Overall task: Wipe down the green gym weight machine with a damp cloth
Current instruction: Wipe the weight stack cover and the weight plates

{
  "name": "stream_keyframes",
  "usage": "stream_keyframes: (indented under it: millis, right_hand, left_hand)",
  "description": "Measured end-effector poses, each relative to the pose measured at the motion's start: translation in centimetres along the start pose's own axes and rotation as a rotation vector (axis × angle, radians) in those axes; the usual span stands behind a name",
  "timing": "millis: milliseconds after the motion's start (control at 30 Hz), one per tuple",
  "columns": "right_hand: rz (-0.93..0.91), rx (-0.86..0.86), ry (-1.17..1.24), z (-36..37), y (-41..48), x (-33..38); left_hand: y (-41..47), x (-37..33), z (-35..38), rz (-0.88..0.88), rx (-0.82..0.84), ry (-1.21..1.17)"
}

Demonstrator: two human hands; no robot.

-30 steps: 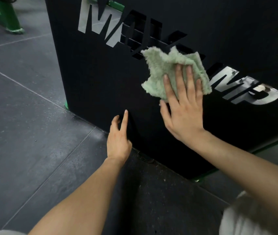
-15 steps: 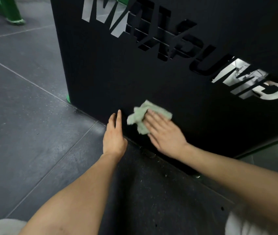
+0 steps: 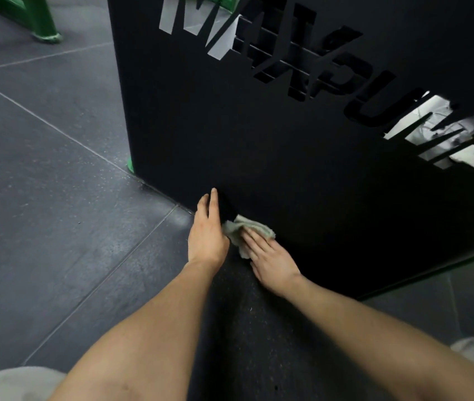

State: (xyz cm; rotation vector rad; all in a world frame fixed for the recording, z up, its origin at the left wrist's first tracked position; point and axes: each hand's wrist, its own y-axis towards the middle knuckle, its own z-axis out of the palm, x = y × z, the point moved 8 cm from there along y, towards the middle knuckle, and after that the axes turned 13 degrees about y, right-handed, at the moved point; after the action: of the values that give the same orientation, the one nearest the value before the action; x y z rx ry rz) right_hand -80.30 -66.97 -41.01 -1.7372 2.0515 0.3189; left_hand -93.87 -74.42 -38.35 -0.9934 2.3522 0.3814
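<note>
Dark grey rubber gym floor, laid in large tiles with pale seams, speckled close to the camera. Nearest the viewer: two bare forearms reaching forward, and pale fabric at both lower corners of the view.

Left hand: fingers straight and together, edge-on, resting against the bottom of the tall matte-black panel with cut-out lettering. It holds nothing.

Right hand: flat, fingers extended, pressing the small crumpled pale-green cloth onto the panel just above the floor line. The cloth sits just beside the left hand, possibly touching it; cannot tell for sure.

Judgement on handling: the cloth looks soft, light and limp, so it bunches under the palm instead of lying spread. Flat-palm pressure over its middle should keep it from slipping out; a pinch at one edge would let the rest trail. The panel looks rigid and smooth, so it should take firm pressure.

Farther off: slotted dark bars and a bright patch are visible through the letters. A green painted metal frame leg stands at upper left, well apart.
</note>
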Motion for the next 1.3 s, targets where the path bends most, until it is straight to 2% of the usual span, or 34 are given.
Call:
stream_keyframes:
  millis: [67, 100, 167, 333, 433, 467, 533, 600, 733, 800, 833, 933, 1133, 1233, 1300]
  right_hand:
    - [-0.071, 0.103, -0.041, 1.6, -0.4, 0.6]
    - [-0.072, 0.086, -0.037, 1.0, -0.3, 0.2]
    - [-0.009, -0.053, 0.025, -2.4, 0.0, -2.0]
    - [0.218, -0.527, 0.163, -17.3, -0.3, -10.0]
    - [0.361, -0.675, 0.181, -20.1, -0.2, -11.6]
    - [0.378, -0.682, 0.18, -19.4, 0.2, -11.0]
    - [0.35, -0.592, 0.185, -16.0, 1.8, -8.4]
    - [0.285, -0.46, 0.186, -10.7, 3.2, -4.7]
    - [0.045, -0.065, 0.064, 0.0, 3.6, 1.4]
    - [-0.049, 0.061, -0.015, 1.7, 3.0, 2.0]
    - [-0.067, 0.07, -0.03, 1.3, 2.9, 1.7]
    - [-0.022, -0.087, 0.039, -4.4, 2.9, -2.0]
    - [0.151, -0.53, 0.11, -22.2, 2.3, -11.1]
    - [0.237, -0.63, 0.127, -24.0, 3.0, -11.6]
    - [0.22, -0.58, 0.105, -21.2, 4.0, -9.5]
  left_hand:
    - [0.1, -0.2, 0.3, 0.008, 0.021, 0.003]
    - [0.1, -0.1, 0.5, 0.009, 0.03, 0.007]
    - [0.0, 0.1, 0.8, 0.002, 0.049, 0.005]
    - [0.0, 0.6, 0.9, -0.003, 0.067, 0.006]
    - [0.0, 0.2, 0.8, -0.009, 0.052, 0.009]
    - [0.1, 0.2, 0.7, -0.016, 0.048, 0.007]
    - [0.1, 0.4, 1.0, -0.038, 0.05, 0.007]
    - [0.3, 1.1, 1.1, -0.037, 0.047, 0.017]
    - [0.3, 1.5, 1.7, 0.002, 0.072, 0.044]
    - [0.2, 1.3, 1.8, 0.0, 0.084, 0.025]
    - [0.3, 1.1, 1.8, 0.004, 0.081, 0.01]
    - [0.9, 0.6, 0.9, 0.009, 0.036, -0.029]
    - [2.1, 0.1, -1.8, -0.029, -0.064, -0.099]
    - [2.5, 0.2, -2.2, -0.067, -0.089, -0.128]
    - [2.9, 0.2, -2.4, -0.09, -0.094, -0.152]
